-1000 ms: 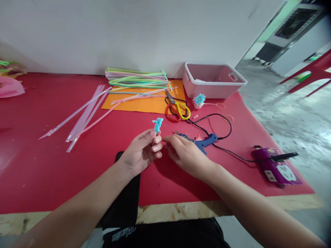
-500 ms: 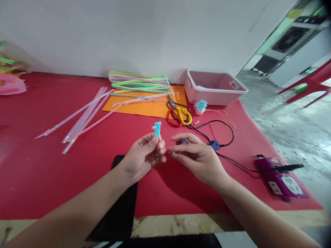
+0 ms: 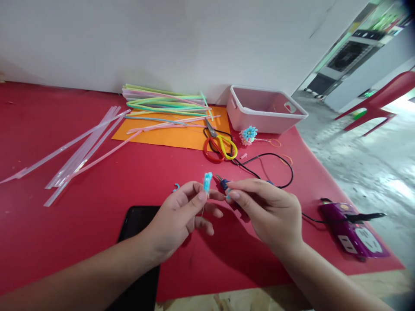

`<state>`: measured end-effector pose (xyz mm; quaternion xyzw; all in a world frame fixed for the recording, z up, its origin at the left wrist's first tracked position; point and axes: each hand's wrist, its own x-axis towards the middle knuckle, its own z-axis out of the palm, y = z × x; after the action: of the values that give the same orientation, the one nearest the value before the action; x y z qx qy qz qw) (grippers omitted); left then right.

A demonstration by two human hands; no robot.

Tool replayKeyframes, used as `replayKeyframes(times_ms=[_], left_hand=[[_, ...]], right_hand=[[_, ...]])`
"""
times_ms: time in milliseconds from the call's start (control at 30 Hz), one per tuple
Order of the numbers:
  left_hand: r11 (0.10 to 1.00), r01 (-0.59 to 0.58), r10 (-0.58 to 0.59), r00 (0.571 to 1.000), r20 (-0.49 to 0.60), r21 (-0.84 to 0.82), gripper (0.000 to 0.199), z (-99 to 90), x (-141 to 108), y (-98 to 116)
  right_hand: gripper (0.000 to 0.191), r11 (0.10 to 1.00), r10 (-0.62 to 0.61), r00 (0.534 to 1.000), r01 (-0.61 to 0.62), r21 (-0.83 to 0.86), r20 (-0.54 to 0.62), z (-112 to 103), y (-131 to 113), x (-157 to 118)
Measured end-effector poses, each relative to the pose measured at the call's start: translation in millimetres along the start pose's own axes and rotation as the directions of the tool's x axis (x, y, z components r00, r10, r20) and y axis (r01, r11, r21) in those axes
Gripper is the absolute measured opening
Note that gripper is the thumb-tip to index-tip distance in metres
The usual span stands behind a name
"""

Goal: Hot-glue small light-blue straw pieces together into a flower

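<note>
Near the middle of the view, my left hand (image 3: 186, 211) pinches a small light-blue fuzzy piece (image 3: 208, 182) upright between thumb and forefinger, a thin wire hanging below it. My right hand (image 3: 266, 205), just to the right and apart from it, has thumb and forefinger closed on a tiny light-blue bit (image 3: 228, 193). A dark blue tool with a metal tip (image 3: 223, 182) lies against or just behind my right fingertips; its lower part is hidden. A curled blue scrap (image 3: 176, 187) rests on the red table behind my left hand.
Scissors (image 3: 224, 147) and colored strips (image 3: 165, 103) lie on orange paper (image 3: 155, 139). Behind are a pink basket (image 3: 264, 119) and a small flower piece (image 3: 249, 134). Clear strips (image 3: 87, 147) lie left, a black phone (image 3: 139, 220) near my left arm, a purple power strip (image 3: 353, 229) right.
Both hands have shifted slightly lower and right in view. The tool's metal tip and the curled blue scrap now show. The background has moved a little left with the camera.
</note>
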<state>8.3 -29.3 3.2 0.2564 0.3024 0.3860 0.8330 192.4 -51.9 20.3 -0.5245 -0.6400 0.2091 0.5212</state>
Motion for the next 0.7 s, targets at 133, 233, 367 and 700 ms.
replayKeyframes(times_ms=[133,233,367,700], left_hand=[[0.999,0.016,-0.015,1.0,0.012,-0.043,0.027,-0.9,-3.8,3.3],[0.997,-0.025,0.027,0.999,0.021,-0.079,0.02,-2.5,-3.9,4.0],[0.982,0.02,-0.007,0.998,0.069,-0.187,0.012,-5.3,-3.0,3.7],[0.965,0.087,-0.063,0.993,0.101,-0.249,0.016,-6.5,-1.1,4.9]], right_hand=[[0.015,0.993,-0.091,0.995,0.093,-0.069,0.027,-2.2,0.6,-3.0],[0.021,0.967,-0.215,0.973,0.224,-0.12,0.087,-3.1,-1.3,-3.1],[0.019,0.939,-0.317,0.939,0.331,-0.096,0.138,-2.3,-5.4,-1.4],[0.018,0.918,-0.363,0.902,0.389,-0.074,0.235,-9.5,0.2,8.6]])
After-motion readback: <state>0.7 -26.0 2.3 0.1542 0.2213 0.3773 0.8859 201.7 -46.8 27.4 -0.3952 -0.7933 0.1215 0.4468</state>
